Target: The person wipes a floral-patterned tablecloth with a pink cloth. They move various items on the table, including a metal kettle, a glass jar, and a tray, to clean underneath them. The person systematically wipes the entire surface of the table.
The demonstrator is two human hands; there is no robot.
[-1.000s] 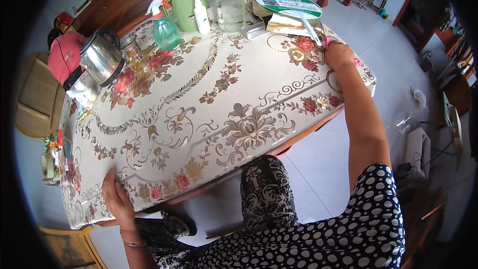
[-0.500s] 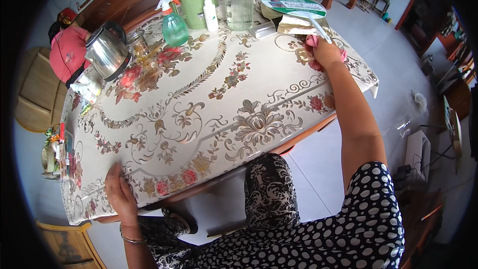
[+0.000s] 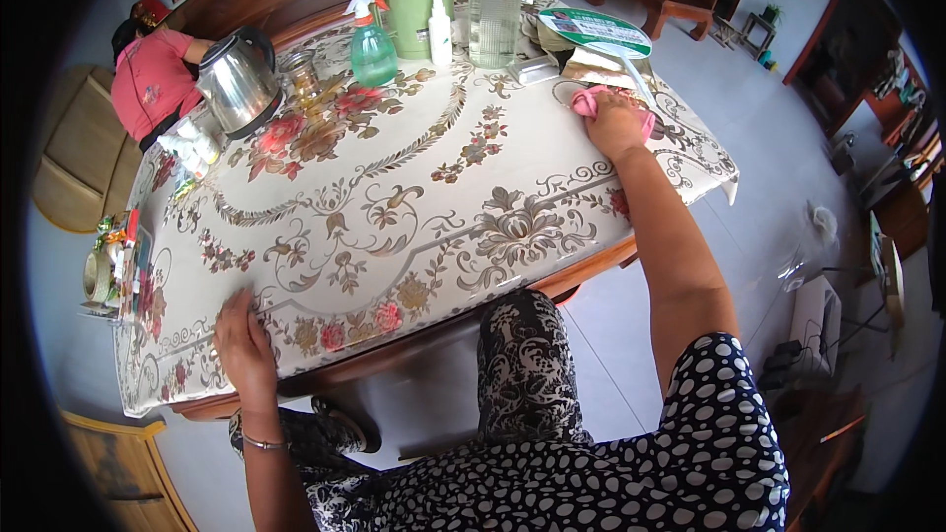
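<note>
A pink cloth (image 3: 589, 101) lies bunched on the floral tablecloth (image 3: 434, 236) at the far right. My right hand (image 3: 619, 126) presses down on it, fingers closed over the folds. Just beyond the cloth, a green and white hand fan (image 3: 596, 32) rests on some papers or boxes (image 3: 596, 67). At the near left edge, my left hand (image 3: 244, 350) lies on the tablecloth, its fingers stretched out and nothing in them.
Along the far side stand a steel kettle (image 3: 239, 87), a glass jar (image 3: 301, 74), a spray bottle (image 3: 372, 49), a green thermos (image 3: 419, 5), a white bottle (image 3: 439, 32) and a water pitcher (image 3: 495, 15). A person in pink (image 3: 153, 79) bends beyond the far left edge.
My right hand has drawn the pink cloth leftward across the table, away from the right edge. My left hand stays near the same spot. The view has shifted slightly.
</note>
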